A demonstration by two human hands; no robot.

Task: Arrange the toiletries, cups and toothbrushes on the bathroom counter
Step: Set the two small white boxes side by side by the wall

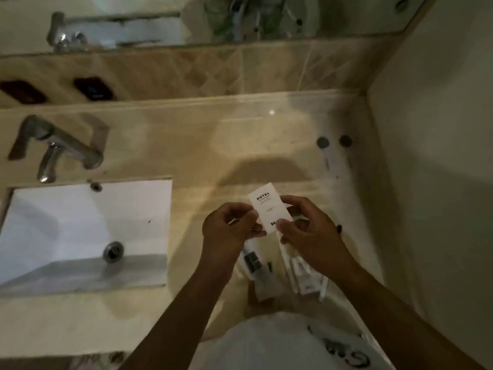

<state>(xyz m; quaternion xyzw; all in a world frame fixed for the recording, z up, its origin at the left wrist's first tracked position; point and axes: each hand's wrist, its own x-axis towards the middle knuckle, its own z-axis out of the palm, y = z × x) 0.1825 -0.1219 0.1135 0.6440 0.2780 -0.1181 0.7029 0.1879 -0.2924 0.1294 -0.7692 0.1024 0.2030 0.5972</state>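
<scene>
A small white box (269, 208) printed "HOTEL" is held above the beige counter (202, 156) by both hands. My left hand (226, 231) pinches its lower left edge and my right hand (306, 231) grips its right side and bottom corner. Beneath the hands, near the counter's front edge, lie several wrapped toiletries: a packet with a black part (252, 260) and white packets (304, 273), partly hidden by my wrists. No cups are in view.
A white rectangular sink (80, 231) with a chrome faucet (61, 148) sits at the left. Two dark round spots (333, 141) mark the counter near the right wall (432, 156). A mirror (186, 17) runs above the tiled backsplash.
</scene>
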